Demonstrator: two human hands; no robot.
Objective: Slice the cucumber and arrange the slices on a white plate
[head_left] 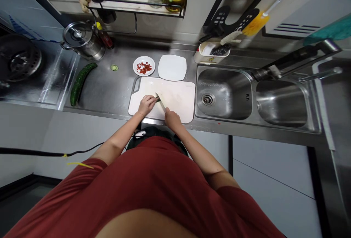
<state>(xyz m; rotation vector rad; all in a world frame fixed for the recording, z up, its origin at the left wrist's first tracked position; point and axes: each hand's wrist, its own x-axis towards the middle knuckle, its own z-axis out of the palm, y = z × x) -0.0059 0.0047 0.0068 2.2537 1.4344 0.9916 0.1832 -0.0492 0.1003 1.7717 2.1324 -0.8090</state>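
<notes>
A white plastic cutting board (178, 99) lies on the steel counter (109, 95), and both hands are over its near edge. My left hand (146, 105) is shut on a small green piece (158, 99), perhaps vegetable, partly hidden by the fingers. My right hand (172, 118) grips a kitchen knife (161, 104), its pale blade angled up toward that piece. Beyond the board are a round white plate (136, 66) holding chopped red pieces (144, 68) and a square white plate (172, 67). Further left lie a whole dark green cucumber (80, 83) and one cucumber slice (114, 67).
A double steel sink (224, 91) adjoins the board's right side, with a faucet (296, 60) beyond it. A lidded steel pot (82, 40) and a burner (19, 58) stand at left. A bottle shelf (137, 7) and a small white container (211, 53) line the back.
</notes>
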